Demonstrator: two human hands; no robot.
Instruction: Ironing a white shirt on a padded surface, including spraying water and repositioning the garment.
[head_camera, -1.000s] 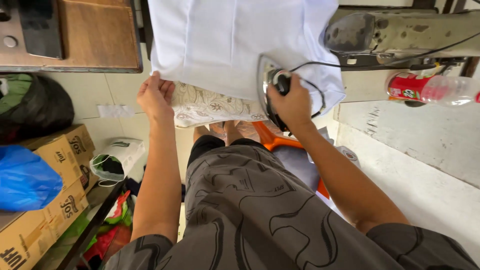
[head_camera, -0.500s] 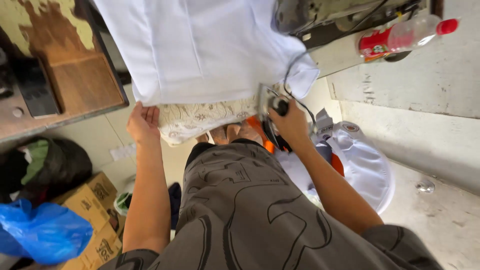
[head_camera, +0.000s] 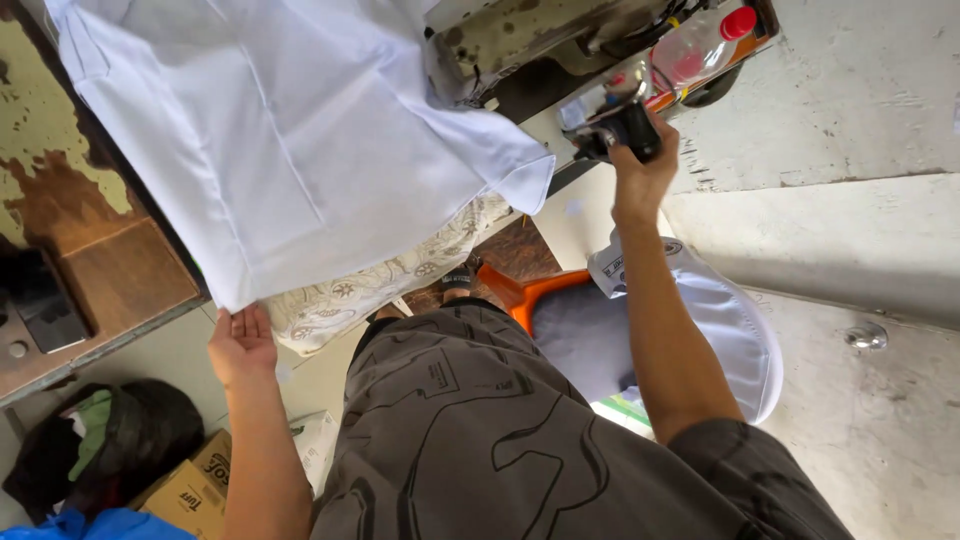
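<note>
A white shirt (head_camera: 300, 150) lies spread over a patterned padding cloth (head_camera: 380, 285) on the work table. My right hand (head_camera: 640, 170) is raised to the right of the shirt, clear of it. It is shut on the black handle of an iron (head_camera: 605, 125), whose metal sole shows beside a worn metal shelf (head_camera: 520, 40). My left hand (head_camera: 240, 345) is at the shirt's near edge, palm up and fingers apart, fingertips touching the hem. My patterned grey shorts fill the bottom of the view.
A plastic bottle with a red cap (head_camera: 700, 45) lies by the shelf. On the wooden table (head_camera: 120, 270) at left is a dark flat object (head_camera: 35, 300). Below are an orange stool (head_camera: 540, 290), a white bag (head_camera: 735, 340), a black bag (head_camera: 120, 440) and cardboard boxes (head_camera: 190, 485).
My right hand has lifted the iron off the shirt and carried it right, toward the metal shelf. My left hand has let go of the cloth edge and opened. The view has tilted.
</note>
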